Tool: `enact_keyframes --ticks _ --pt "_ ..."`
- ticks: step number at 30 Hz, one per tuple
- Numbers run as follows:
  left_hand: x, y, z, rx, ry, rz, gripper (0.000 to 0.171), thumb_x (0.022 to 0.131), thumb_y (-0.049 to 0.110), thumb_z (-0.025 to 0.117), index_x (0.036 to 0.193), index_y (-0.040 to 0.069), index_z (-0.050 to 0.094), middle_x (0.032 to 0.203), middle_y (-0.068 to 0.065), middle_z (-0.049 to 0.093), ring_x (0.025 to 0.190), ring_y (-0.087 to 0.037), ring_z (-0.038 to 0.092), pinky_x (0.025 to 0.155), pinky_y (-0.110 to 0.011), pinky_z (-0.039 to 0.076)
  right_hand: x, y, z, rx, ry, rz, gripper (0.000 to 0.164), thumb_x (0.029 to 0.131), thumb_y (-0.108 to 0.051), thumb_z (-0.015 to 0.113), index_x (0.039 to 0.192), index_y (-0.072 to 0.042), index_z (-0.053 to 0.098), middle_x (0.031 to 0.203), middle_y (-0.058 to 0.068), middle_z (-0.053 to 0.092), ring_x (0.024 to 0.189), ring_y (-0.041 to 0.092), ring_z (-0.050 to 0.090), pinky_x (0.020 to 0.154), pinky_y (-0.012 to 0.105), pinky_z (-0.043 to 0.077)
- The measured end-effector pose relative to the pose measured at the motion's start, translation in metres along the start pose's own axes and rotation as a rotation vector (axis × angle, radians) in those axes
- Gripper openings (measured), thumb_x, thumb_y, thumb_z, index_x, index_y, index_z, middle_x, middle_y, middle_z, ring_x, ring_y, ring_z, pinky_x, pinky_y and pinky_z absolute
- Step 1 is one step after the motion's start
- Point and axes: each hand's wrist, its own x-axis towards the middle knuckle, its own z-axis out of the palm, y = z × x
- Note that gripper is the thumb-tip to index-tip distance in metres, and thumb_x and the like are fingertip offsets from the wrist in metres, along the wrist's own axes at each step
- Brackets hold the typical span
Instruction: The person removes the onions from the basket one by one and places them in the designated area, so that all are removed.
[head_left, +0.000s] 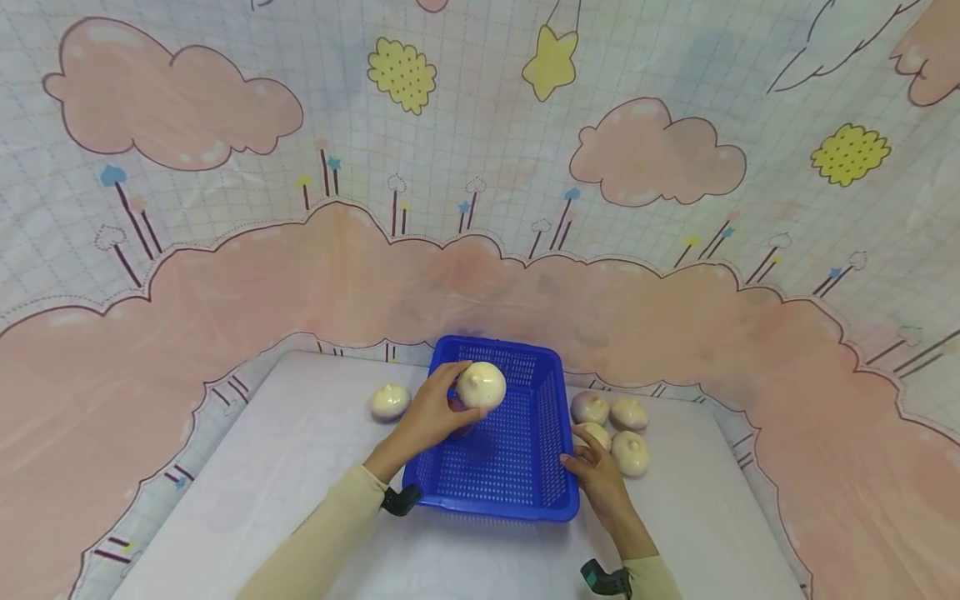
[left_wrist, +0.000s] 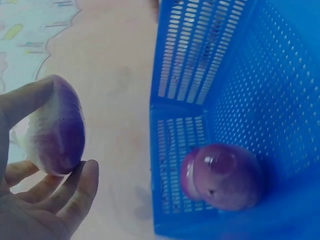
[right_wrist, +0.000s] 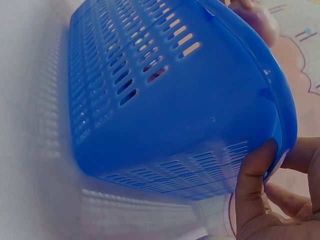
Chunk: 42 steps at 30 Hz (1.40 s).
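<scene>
My left hand (head_left: 431, 412) holds a white-and-purple turnip (head_left: 482, 387) above the blue plastic basket (head_left: 567, 417). In the left wrist view, the thumb and fingers grip the held turnip (left_wrist: 60, 127) from opposite sides. Inside the basket lies a glossy purple, rounded vegetable (left_wrist: 227, 177), mostly hidden by the left hand in the head view. My right hand (head_left: 602, 479) pinches the basket's right rim, its thumb (right_wrist: 255, 172) against the wall and its fingers on the other side.
One turnip (head_left: 391, 402) sits on the white table (head_left: 247, 467) left of the basket. Several more turnips (head_left: 630, 452) cluster to its right, close to the right hand. Behind the table hangs a patterned cloth (head_left: 450, 283) with pink clouds.
</scene>
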Motion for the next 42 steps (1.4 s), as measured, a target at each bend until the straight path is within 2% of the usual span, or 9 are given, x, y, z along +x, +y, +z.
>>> enact_keyframes --ticks 4,6,12,18,23,31,38,42 --pt "-0.007 -0.003 -0.013 -0.047 0.022 -0.004 0.077 0.079 0.024 0.083 0.143 0.005 0.045 0.137 -0.014 0.053 0.099 -0.026 0.062 0.078 -0.028 0.058 0.001 0.0 -0.001 0.006 0.003 0.008 0.062 0.091 -0.005 0.063 0.148 -0.016 0.041 0.107 0.008 0.061 0.089 0.015 0.064 0.078 0.027 0.056" --pt "-0.01 -0.005 -0.019 -0.057 0.035 -0.011 0.078 0.079 0.024 0.083 0.144 0.004 0.044 0.138 -0.015 0.052 0.103 -0.027 0.063 0.078 -0.027 0.059 0.001 0.0 -0.001 0.0 0.001 0.006 0.061 0.092 -0.006 0.062 0.148 -0.017 0.041 0.107 0.007 0.061 0.09 0.015 0.063 0.079 0.027 0.056" --pt "-0.018 -0.013 -0.034 -0.051 0.088 -0.021 0.079 0.078 0.024 0.084 0.144 0.006 0.045 0.139 -0.015 0.052 0.117 -0.033 0.061 0.08 -0.035 0.059 0.002 0.0 -0.003 -0.01 -0.003 0.002 0.062 0.092 -0.007 0.063 0.148 -0.017 0.04 0.111 0.011 0.061 0.091 0.016 0.064 0.08 0.028 0.056" --pt "-0.031 -0.026 -0.048 -0.051 0.118 -0.039 0.076 0.079 0.024 0.083 0.143 0.009 0.045 0.139 -0.015 0.051 0.117 -0.035 0.062 0.078 -0.036 0.059 0.003 0.001 -0.002 -0.013 -0.003 -0.004 0.064 0.092 -0.008 0.064 0.15 -0.014 0.038 0.119 0.017 0.061 0.093 0.014 0.066 0.08 0.027 0.057" --pt "-0.044 -0.038 -0.057 -0.017 0.133 -0.072 0.079 0.078 0.025 0.084 0.143 0.006 0.044 0.141 -0.016 0.05 0.117 -0.036 0.061 0.076 -0.031 0.058 0.003 0.001 -0.002 -0.005 0.005 0.002 0.062 0.092 -0.008 0.064 0.149 -0.015 0.039 0.115 0.014 0.061 0.092 0.015 0.065 0.079 0.027 0.057" --pt "-0.065 -0.059 -0.071 0.057 0.187 -0.135 0.08 0.077 0.028 0.085 0.142 0.003 0.045 0.139 -0.019 0.052 0.117 -0.037 0.06 0.078 -0.037 0.058 0.003 0.001 -0.002 -0.007 -0.005 0.006 0.062 0.093 -0.009 0.064 0.149 -0.016 0.038 0.12 0.016 0.061 0.096 0.016 0.065 0.081 0.027 0.056" --pt "-0.08 -0.089 -0.074 0.145 0.212 -0.164 0.079 0.076 0.028 0.084 0.14 -0.001 0.046 0.134 -0.022 0.055 0.116 -0.035 0.057 0.081 -0.043 0.055 0.004 -0.001 -0.002 0.001 -0.002 0.023 0.061 0.093 -0.006 0.062 0.149 -0.018 0.04 0.117 0.014 0.061 0.094 0.016 0.065 0.081 0.027 0.056" --pt "-0.084 -0.101 -0.075 0.172 0.19 -0.222 0.08 0.078 0.03 0.083 0.141 -0.002 0.045 0.133 -0.024 0.054 0.117 -0.036 0.056 0.083 -0.041 0.052 0.005 0.001 -0.001 -0.009 -0.001 0.016 0.063 0.092 -0.007 0.063 0.149 -0.015 0.039 0.115 0.013 0.06 0.092 0.014 0.065 0.08 0.026 0.056"
